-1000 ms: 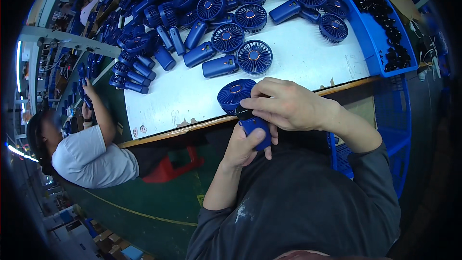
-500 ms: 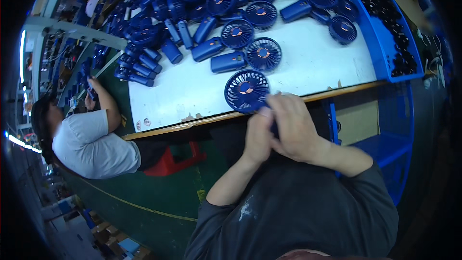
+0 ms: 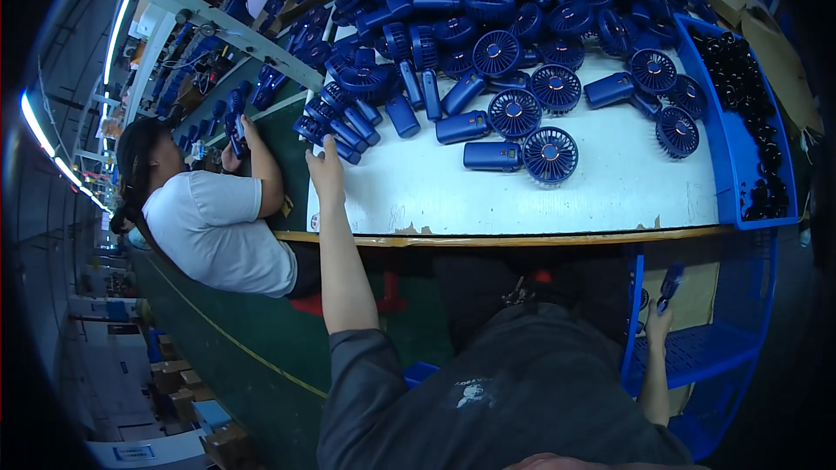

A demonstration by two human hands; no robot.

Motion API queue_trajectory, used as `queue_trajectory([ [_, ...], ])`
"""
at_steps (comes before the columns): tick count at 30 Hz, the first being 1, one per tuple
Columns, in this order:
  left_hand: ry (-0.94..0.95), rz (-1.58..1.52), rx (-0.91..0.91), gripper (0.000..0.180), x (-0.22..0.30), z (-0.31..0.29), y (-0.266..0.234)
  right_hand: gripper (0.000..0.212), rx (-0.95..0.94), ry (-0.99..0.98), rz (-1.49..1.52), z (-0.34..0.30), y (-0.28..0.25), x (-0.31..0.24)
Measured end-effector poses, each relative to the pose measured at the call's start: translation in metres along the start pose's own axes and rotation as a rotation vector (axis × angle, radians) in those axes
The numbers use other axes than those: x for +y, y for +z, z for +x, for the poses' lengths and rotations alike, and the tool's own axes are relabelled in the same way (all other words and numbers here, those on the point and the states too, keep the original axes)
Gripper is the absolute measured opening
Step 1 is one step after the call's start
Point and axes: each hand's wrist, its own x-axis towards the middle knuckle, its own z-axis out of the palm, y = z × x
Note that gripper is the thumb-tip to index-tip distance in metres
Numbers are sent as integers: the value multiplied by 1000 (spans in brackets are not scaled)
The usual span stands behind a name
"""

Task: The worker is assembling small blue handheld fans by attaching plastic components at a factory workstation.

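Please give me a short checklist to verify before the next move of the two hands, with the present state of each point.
1. Left hand has reached the fans: ok. It is stretched to the left end of the white table, fingertips at the nearest blue handheld fan of the pile.
2. Left hand has a grip on a fan: cannot tell; the fingers look open.
3. Right hand is free: not ok. It holds a small blue part low beside the blue rack.
4. Left reach avoids the co-worker: ok, they are apart.
5. Loose fan in front lies away from the table edge: ok.
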Motion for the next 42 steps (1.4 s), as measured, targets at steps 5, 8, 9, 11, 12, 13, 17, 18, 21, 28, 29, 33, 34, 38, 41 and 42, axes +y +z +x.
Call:
queue_trajectory([
  [5,-111,76,83,71,-43,42,-1,36,-213,180,-199,60,70,132],
  [8,-120,-78,75,56,-61,66,21,31,-194,199,-160,67,88,162],
  [9,-88,-163,66,51,-59,56,14,30,-204,215,-129,69,85,145],
  [11,-49,-408,-4,42,-18,13,10,25,-212,146,-76,72,69,124],
  [12,-48,-555,-45,38,19,-29,5,23,-135,52,72,58,59,81],
  [13,-56,-602,-52,32,31,-64,-8,22,-92,-74,216,44,45,22],
  [17,-128,-921,-253,44,76,-205,16,27,-318,-397,460,-36,-3,-179],
  [18,-122,-1046,-362,56,84,-235,30,32,-407,-449,580,-55,-1,-211],
  [21,-191,-1283,-558,73,114,-299,57,49,-741,-505,822,-92,25,-274],
  [28,-327,-1194,-615,52,107,-283,71,50,-583,-975,392,-97,40,-324],
  [29,-438,-1215,-829,57,103,-271,73,46,-585,-1081,317,-93,38,-328],
  [33,-572,-1317,-1394,90,141,-283,79,35,-547,-1254,-53,-70,-2,-350],
  [34,-529,-1341,-1454,96,144,-289,80,35,-573,-1225,-132,-64,-15,-358],
  [38,-406,-1260,-1401,65,136,-303,71,34,-810,-1285,-448,35,-97,-392],
  [41,-450,-1316,-1336,36,122,-293,57,24,157,-766,-180,177,-157,-375],
  [42,-412,-1338,-1309,35,119,-291,53,25,242,-600,-188,208,-171,-370],
])
